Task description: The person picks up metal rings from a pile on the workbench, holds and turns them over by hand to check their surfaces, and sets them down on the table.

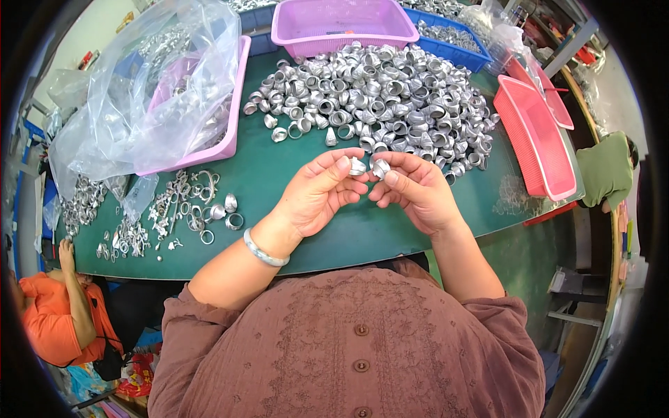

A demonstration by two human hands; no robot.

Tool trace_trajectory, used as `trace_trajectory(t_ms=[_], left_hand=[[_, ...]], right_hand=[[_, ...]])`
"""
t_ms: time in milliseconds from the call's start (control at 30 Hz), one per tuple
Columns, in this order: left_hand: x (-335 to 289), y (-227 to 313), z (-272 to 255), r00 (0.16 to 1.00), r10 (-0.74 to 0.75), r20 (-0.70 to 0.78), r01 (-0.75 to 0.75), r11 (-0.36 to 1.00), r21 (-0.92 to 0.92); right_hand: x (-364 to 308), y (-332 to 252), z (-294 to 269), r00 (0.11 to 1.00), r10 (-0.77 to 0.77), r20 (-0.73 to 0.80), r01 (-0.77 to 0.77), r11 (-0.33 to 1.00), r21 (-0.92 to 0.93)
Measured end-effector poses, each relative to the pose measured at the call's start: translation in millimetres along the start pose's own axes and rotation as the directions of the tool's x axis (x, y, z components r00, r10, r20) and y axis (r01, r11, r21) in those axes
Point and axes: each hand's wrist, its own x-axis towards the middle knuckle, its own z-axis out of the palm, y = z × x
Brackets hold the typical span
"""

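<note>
Between the thumb and fingers of my left hand (317, 189) is a silver-coloured metal ring (357, 166). My right hand (418, 191) pinches a second metal ring (380, 168) close beside it, with a narrow gap between the two. Both hands are raised over the near side of a large heap of similar rings (390, 97) on the green table (279, 240). A pale bangle (263, 249) circles my left wrist.
Left of my arm lie smaller loose metal pieces (181, 198). A purple basket (235, 118) under clear plastic bags (160, 83) stands behind them. Another purple basket (345, 24), a blue tray (453, 42) and red baskets (533, 139) edge the heap. A person in orange (56, 313) sits at left.
</note>
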Motion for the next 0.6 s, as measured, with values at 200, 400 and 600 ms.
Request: trace_trajectory(t_ms=[200,400,600], left_hand=[[-1.0,-3.0,7.0,0.990,0.132,-0.040,-0.119,0.964,0.237],[-1.6,-10.4,7.7,0.941,0.339,0.014,-0.289,0.780,0.555],[-2.6,-9.5,4.4,0.890,0.432,0.145,-0.369,0.497,0.785]], right_hand=[[-0.1,1.5,-1.3,1.000,-0.025,0.005,0.025,0.999,-0.045],[0.6,7.1,-1.8,0.994,-0.092,0.051,0.095,0.993,-0.065],[0.4,8.4,1.9,0.987,-0.156,0.047,0.161,0.978,-0.135]])
